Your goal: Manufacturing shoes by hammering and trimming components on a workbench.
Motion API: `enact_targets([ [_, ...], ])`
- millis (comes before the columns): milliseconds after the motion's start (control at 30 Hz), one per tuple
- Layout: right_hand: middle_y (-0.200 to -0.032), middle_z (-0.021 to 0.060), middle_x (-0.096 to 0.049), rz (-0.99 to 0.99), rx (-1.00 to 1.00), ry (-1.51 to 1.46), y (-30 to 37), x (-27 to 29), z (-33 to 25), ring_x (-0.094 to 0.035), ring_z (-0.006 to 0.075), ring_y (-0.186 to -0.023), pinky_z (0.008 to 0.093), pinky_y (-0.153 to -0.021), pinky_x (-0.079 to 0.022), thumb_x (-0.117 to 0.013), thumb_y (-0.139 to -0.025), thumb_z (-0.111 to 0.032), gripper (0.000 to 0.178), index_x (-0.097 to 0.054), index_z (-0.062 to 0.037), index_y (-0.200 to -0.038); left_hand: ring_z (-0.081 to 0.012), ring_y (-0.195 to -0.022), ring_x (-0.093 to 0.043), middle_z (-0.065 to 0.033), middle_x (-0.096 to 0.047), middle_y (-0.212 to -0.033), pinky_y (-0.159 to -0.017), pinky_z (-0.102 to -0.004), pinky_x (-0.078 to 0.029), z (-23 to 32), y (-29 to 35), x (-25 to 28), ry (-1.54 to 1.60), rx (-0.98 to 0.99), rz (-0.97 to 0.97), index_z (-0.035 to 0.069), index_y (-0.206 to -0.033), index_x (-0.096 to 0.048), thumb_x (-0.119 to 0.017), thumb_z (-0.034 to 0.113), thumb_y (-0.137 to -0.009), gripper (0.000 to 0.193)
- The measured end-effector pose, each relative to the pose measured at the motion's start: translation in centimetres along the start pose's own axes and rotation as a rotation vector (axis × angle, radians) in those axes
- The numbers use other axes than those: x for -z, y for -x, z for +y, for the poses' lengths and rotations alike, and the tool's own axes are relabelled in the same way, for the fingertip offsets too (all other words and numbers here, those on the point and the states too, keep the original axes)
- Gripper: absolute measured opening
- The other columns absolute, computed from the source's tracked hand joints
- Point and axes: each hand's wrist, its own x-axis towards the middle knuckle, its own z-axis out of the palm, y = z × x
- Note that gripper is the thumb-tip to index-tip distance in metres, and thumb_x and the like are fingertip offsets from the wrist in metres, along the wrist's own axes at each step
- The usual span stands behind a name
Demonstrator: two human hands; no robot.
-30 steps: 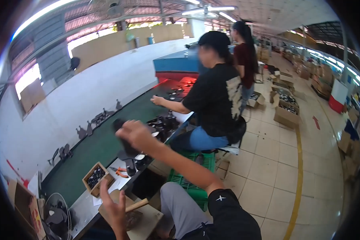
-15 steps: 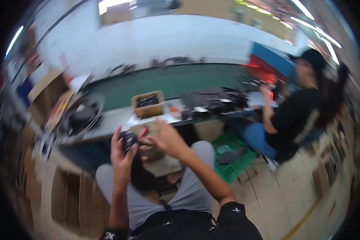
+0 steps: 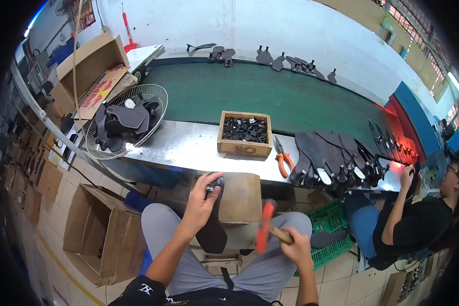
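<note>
My left hand (image 3: 203, 204) is closed around the narrow top end of a dark grey flat piece (image 3: 212, 236), at the left side of a tan-topped block (image 3: 242, 196). The piece's broad end hangs down along the block's near left edge. Something dark and shiny shows between my thumb and fingers. Right of the block, my right hand (image 3: 297, 249) grips the wooden handle of a hammer (image 3: 265, 226). Its red head is raised beside the block's near right corner, slightly smeared by motion.
A wooden box (image 3: 245, 148) of small black parts stands on the metal bench, beside orange-handled pliers (image 3: 283, 159). Grey pieces (image 3: 327, 153) lie rightward; a wire basket (image 3: 127, 122) holds more. Behind runs a green belt (image 3: 204, 92). A co-worker (image 3: 418, 219) sits right, near a green crate (image 3: 326, 224).
The view has swung and sharpened. My hands, close together before, are now apart: the left at the block, the right farther right with a hammer clearly in it.
</note>
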Motion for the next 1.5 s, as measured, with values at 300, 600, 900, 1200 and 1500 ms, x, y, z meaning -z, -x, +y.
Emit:
enact_targets([
  [300,-0.063,-0.0010,-0.059,0.046,-0.507,-0.642,8.3,-2.1,-1.4,-0.050,0.0051,-0.056,0.0222,-0.054,-0.041,-0.073,-0.084,-0.007,0.016,-0.072,-0.0026,-0.099,-0.0355,-0.113,-0.057,-0.0171,-0.063,-0.119,-0.097,-0.0413,-0.046,-3.5,-11.8,-1.6,-0.363,-0.250,0.015,0.002,-0.117,-0.062,-0.064,0.020,-0.092,0.031],
  [600,-0.058,-0.0033,-0.048,0.074,-0.423,-0.754,5.4,-3.7,-0.7,-0.040,0.0045,-0.044,0.0214,-0.041,-0.029,-0.065,-0.089,-0.005,0.012,-0.065,0.0033,-0.098,-0.0349,-0.084,-0.068,-0.0187,-0.070,-0.083,-0.077,-0.0445,-0.054,-8.6,-24.7,-6.7,-1.071,-0.289,-0.266,0.002,-0.077,-0.070,-0.070,0.009,-0.077,0.007],
  [900,-0.057,-0.0013,-0.050,0.198,-0.378,-0.959,2.9,-1.7,-3.7,-0.041,0.0060,-0.040,0.0218,-0.038,-0.030,-0.063,-0.088,-0.003,0.013,-0.066,0.0058,-0.097,-0.0260,-0.079,-0.071,-0.0141,-0.073,-0.086,-0.071,-0.0353,-0.055,-7.2,-22.2,-3.6,-0.363,-0.155,-0.016,0.003,-0.092,-0.076,-0.073,0.014,-0.081,0.016],
  [1200,-0.062,0.0077,-0.060,0.062,-0.167,-1.000,-4.3,2.2,-10.1,-0.042,0.0072,-0.038,0.0233,-0.037,-0.035,-0.064,-0.095,-0.014,0.039,-0.056,0.0082,-0.126,-0.0101,-0.072,-0.061,-0.0051,-0.072,-0.089,-0.062,-0.0222,-0.046,6.0,-5.6,-1.2,0.658,0.206,-0.034,0.000,-0.096,-0.074,-0.077,0.010,-0.083,0.017],
  [1500,-0.103,0.0183,-0.069,0.009,-0.029,-1.320,-5.2,1.4,-16.5,-0.052,0.0070,-0.052,0.0206,-0.044,-0.039,-0.070,-0.090,-0.004,0.028,-0.062,0.0062,-0.114,-0.0197,-0.082,-0.065,-0.0100,-0.070,-0.110,-0.069,-0.0290,-0.055,9.0,2.1,2.0,-0.281,-0.938,0.122,0.000,-0.103,-0.074,-0.078,-0.002,-0.070,0.033],
])
